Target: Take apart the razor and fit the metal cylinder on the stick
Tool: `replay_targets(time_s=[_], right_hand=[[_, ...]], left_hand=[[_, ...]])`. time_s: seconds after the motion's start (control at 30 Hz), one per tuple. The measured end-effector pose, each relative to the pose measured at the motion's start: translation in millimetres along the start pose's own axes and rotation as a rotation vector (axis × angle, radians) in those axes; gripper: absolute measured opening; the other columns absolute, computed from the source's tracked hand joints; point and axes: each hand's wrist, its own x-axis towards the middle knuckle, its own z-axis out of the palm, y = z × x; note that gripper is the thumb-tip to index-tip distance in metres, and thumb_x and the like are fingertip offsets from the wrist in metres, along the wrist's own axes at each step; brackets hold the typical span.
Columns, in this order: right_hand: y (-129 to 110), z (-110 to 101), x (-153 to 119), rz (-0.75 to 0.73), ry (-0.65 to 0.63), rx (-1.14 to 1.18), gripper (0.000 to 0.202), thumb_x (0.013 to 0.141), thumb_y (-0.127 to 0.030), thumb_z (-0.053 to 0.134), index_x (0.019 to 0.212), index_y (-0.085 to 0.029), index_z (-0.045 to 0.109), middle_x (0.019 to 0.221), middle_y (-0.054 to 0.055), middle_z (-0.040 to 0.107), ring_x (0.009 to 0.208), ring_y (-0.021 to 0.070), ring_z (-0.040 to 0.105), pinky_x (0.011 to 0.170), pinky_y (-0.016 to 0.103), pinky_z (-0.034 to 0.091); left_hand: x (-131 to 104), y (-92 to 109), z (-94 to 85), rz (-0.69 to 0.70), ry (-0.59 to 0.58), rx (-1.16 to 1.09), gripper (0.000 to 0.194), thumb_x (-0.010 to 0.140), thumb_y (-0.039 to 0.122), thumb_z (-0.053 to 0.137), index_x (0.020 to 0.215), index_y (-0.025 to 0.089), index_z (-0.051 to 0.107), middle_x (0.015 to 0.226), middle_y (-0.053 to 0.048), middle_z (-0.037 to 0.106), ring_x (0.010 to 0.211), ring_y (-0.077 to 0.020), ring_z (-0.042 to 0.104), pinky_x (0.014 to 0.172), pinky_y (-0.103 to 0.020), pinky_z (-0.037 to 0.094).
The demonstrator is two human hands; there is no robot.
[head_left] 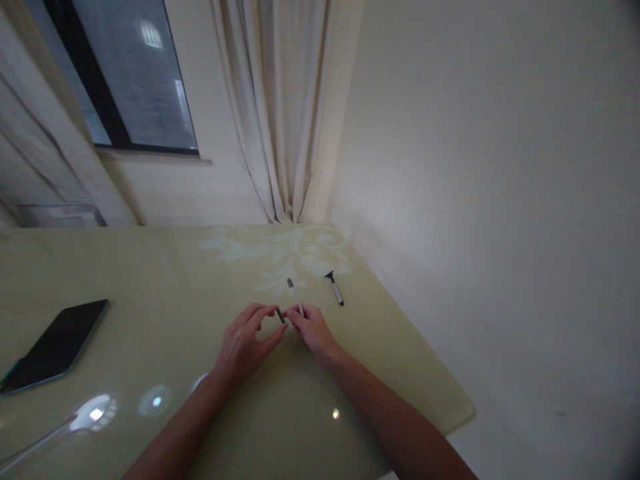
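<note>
Near the middle of the table, my left hand (244, 339) pinches a small dark piece (281, 316) between thumb and fingers. Just to its right, my right hand (314, 331) is closed around the lower part of a slim white toothbrush-like stick (295, 291), whose grey head points away from me. The fingertips of both hands are close together at the dark piece. A razor (335, 289) with a black head and a light handle lies on the table beyond my right hand.
A dark tablet (63, 343) lies on the pale yellow-green glossy table (165, 280) at the left. A thin white cable (43, 440) runs at the lower left. Curtains (280, 100) and a window stand behind the table; a wall (475, 200) borders its right edge.
</note>
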Motion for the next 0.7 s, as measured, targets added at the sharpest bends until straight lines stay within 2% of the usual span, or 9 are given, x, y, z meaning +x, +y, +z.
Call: replay_targets(time_s=[0.1,0.23,0.4,0.6,0.7], right_hand=[[-7.9,-0.8,-3.9,0.100,-0.057,0.122,0.036,0.075,-0.051,0.078,0.076,-0.018,0.064,0.056,-0.009,0.041,0.046,0.0068,0.027,0.046,0.025,0.016],[-16.5,-1.9,-9.5,0.119,-0.112,0.216,0.041,0.069,-0.052,0.083,0.073,-0.018,0.060,0.053,-0.010,0.041,0.043,0.0047,0.026,0.044,0.024,0.013],[-16.9,-1.8,-13.4,0.072,-0.091,0.217,0.041,0.073,-0.053,0.081,0.075,-0.017,0.063,0.050,-0.011,0.037,0.043,0.0050,0.025,0.043,0.024,0.015],[-13.1,-0.1,-15.0,0.004,0.002,0.107,0.041,0.077,-0.055,0.079,0.077,-0.018,0.063,0.050,-0.010,0.037,0.046,0.0068,0.027,0.046,0.024,0.019],[-11.7,-1.4,-14.6,-0.033,-0.002,0.056,0.041,0.080,-0.056,0.078,0.077,-0.016,0.066,0.052,-0.009,0.037,0.048,0.0072,0.028,0.048,0.025,0.020]], left_hand=[[0.2,2.6,-0.8,0.059,0.085,-0.081,0.033,0.095,0.040,0.071,0.122,0.021,0.069,0.104,-0.007,0.075,0.070,-0.0139,0.059,0.073,-0.029,0.056],[1.8,8.6,2.3,0.153,0.143,-0.177,0.030,0.096,0.034,0.072,0.123,0.022,0.068,0.096,-0.004,0.073,0.065,-0.0113,0.057,0.066,-0.025,0.054],[0.7,12.1,6.3,0.144,0.135,-0.199,0.033,0.095,0.029,0.074,0.126,0.022,0.067,0.096,-0.003,0.073,0.064,-0.0104,0.056,0.065,-0.023,0.054],[-0.9,12.1,7.0,0.111,0.103,-0.220,0.035,0.094,0.027,0.076,0.127,0.023,0.066,0.100,-0.003,0.072,0.066,-0.0112,0.055,0.064,-0.023,0.053],[-1.6,12.7,8.2,0.097,0.099,-0.234,0.037,0.093,0.025,0.076,0.128,0.024,0.065,0.101,-0.003,0.072,0.065,-0.0110,0.054,0.064,-0.023,0.053]])
